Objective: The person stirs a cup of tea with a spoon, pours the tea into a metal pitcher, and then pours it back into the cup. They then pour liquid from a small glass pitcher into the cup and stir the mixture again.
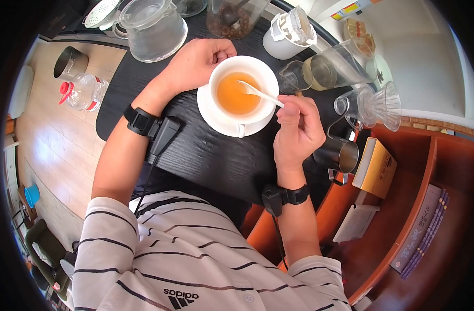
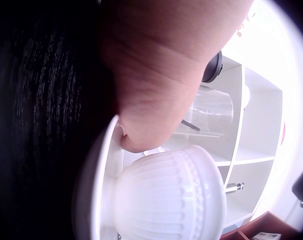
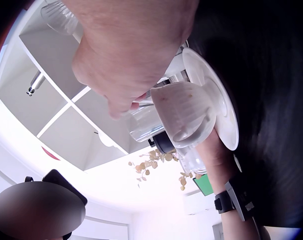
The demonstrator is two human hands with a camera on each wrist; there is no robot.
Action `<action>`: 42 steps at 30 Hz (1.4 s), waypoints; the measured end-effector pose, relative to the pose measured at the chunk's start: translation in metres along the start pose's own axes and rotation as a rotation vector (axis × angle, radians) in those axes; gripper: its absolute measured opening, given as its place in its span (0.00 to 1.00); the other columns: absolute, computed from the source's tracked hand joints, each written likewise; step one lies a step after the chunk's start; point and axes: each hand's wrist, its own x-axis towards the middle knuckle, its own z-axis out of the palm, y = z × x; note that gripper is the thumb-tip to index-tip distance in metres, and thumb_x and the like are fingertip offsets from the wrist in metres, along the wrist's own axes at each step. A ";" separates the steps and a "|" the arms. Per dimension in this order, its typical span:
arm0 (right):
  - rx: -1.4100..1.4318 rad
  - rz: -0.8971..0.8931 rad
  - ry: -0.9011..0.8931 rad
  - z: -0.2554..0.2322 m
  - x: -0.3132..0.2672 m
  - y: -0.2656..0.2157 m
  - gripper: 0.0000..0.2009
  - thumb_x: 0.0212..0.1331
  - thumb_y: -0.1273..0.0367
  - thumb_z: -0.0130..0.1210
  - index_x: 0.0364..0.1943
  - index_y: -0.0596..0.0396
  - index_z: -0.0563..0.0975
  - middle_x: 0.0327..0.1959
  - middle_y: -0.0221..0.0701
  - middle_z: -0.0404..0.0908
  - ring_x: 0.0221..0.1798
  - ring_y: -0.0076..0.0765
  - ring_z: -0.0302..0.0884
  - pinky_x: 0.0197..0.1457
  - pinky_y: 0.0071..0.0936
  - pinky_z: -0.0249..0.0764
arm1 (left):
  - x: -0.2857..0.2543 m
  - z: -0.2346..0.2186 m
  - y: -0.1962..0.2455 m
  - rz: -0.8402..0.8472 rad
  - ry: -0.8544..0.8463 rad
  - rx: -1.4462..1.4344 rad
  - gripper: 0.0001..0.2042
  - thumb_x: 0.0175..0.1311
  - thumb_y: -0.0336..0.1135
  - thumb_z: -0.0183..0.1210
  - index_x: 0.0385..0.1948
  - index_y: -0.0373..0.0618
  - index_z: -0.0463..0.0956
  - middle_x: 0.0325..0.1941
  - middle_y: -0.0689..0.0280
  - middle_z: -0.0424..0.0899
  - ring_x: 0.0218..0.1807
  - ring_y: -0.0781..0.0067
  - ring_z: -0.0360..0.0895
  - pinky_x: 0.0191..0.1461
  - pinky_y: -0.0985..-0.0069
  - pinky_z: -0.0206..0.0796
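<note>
A white cup (image 1: 263, 72) of amber liquid (image 1: 232, 93) stands on a white saucer (image 1: 211, 120) on the black table. The right hand (image 1: 299, 129) pinches the handle of a white spoon (image 1: 265, 96), whose tip is in the liquid. At the cup's far left side lies the left hand (image 1: 195, 65), fingers curled in at the saucer's edge; the left wrist view shows a fingertip of this hand (image 2: 156, 80) at the saucer (image 2: 99, 175), beside the ribbed cup (image 2: 166, 195). In the right wrist view the cup (image 3: 179, 107) sits upright on its saucer (image 3: 231, 125), below the right hand (image 3: 126, 55).
A glass pitcher (image 1: 151, 36), a jar (image 1: 232, 20) and a white canister (image 1: 283, 44) line the table's far side. Glassware (image 1: 340, 65), a glass dripper (image 1: 382, 106) and a metal jug (image 1: 340, 155) stand to the right. A plastic bottle (image 1: 86, 92) is beyond the left edge.
</note>
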 end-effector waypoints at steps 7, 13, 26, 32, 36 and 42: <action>0.045 0.009 0.014 0.001 0.000 0.002 0.07 0.68 0.71 0.71 0.43 0.61 0.88 0.32 0.24 0.79 0.30 0.16 0.68 0.32 0.16 0.62 | 0.000 0.000 0.004 -0.013 0.006 -0.009 0.08 0.66 0.30 0.70 0.42 0.38 0.83 0.32 0.75 0.84 0.34 0.90 0.76 0.37 0.84 0.70; 0.034 0.015 0.000 0.002 0.000 0.001 0.07 0.69 0.71 0.70 0.44 0.62 0.87 0.33 0.24 0.80 0.31 0.16 0.69 0.33 0.15 0.63 | 0.001 0.000 0.001 -0.013 0.016 -0.006 0.08 0.65 0.29 0.70 0.42 0.39 0.83 0.31 0.75 0.84 0.33 0.90 0.76 0.37 0.84 0.70; 0.014 0.001 -0.013 0.003 0.002 -0.002 0.06 0.70 0.72 0.69 0.44 0.61 0.88 0.33 0.24 0.79 0.31 0.15 0.68 0.32 0.16 0.63 | 0.001 -0.002 0.005 0.010 0.015 0.009 0.08 0.63 0.29 0.71 0.40 0.39 0.83 0.30 0.75 0.83 0.32 0.89 0.76 0.36 0.84 0.70; -0.021 -0.021 -0.024 0.003 0.001 -0.002 0.06 0.70 0.72 0.69 0.44 0.60 0.88 0.31 0.23 0.77 0.29 0.16 0.66 0.31 0.17 0.60 | 0.000 -0.003 0.007 0.010 0.014 0.009 0.08 0.63 0.27 0.71 0.40 0.38 0.83 0.30 0.73 0.85 0.34 0.89 0.76 0.37 0.83 0.70; -0.006 -0.032 -0.028 0.004 0.001 -0.003 0.05 0.70 0.72 0.69 0.43 0.59 0.87 0.30 0.23 0.77 0.28 0.16 0.65 0.31 0.18 0.61 | 0.000 -0.001 0.006 0.011 0.026 0.017 0.08 0.62 0.27 0.71 0.40 0.38 0.83 0.30 0.73 0.85 0.34 0.89 0.76 0.38 0.82 0.70; -0.044 -0.054 -0.037 0.004 0.001 -0.005 0.05 0.70 0.71 0.68 0.43 0.58 0.87 0.30 0.24 0.79 0.27 0.16 0.66 0.31 0.18 0.62 | 0.000 -0.003 0.008 0.017 0.035 0.022 0.08 0.62 0.27 0.70 0.40 0.37 0.83 0.30 0.74 0.84 0.34 0.88 0.74 0.39 0.82 0.69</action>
